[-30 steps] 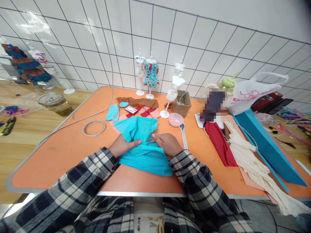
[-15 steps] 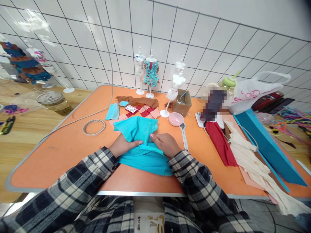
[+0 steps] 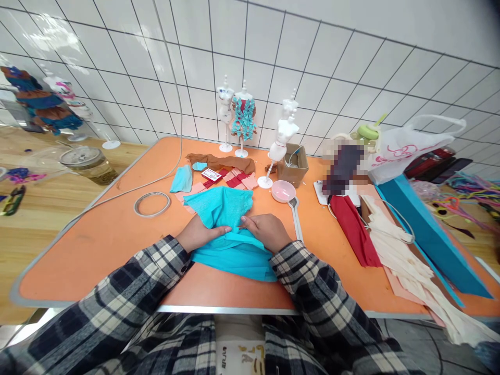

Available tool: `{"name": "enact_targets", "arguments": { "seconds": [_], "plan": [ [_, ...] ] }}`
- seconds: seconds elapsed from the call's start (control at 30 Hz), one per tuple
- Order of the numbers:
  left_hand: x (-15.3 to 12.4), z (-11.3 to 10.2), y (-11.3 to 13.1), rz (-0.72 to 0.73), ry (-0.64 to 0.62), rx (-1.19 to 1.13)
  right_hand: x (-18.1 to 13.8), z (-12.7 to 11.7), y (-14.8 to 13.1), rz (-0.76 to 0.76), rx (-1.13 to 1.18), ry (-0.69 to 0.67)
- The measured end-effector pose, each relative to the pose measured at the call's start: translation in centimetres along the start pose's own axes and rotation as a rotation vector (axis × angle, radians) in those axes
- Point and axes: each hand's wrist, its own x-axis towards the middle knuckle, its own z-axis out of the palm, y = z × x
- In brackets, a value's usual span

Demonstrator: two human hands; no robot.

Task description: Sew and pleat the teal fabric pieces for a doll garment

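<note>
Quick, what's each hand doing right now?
Left hand: closed, holding the turquoise sheet.
Right hand: closed, pinching a thin item too small to identify.

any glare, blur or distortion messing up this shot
Head view: bright glare on the tiled wall, at upper left; head view: the mannequins at far left lean and look stretched; head view: coarse pixel blocks hide detail in a dark patch right of the box; head view: the thin item at the right hand is too small to identify.
</note>
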Motion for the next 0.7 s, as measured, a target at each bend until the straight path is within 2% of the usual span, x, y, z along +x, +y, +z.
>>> {"name": "enact_targets", "arguments": {
  "seconds": [0.37,0.57,0.7],
  "plan": [
    [0.0,0.2,-0.2,0.039,0.036,0.022,-0.6,-0.9,0.1,-0.013,0.080,-0.029],
    [0.0,0.3,-0.3,0.080,0.016,0.052,-0.6,-1.7,-0.9,-0.013,0.029,-0.047],
    [-0.1,0.2,0.2,0.086,0.054,0.065,-0.9,-2.6,-1.0,-0.010,-0.038,-0.060]
  ]
}}
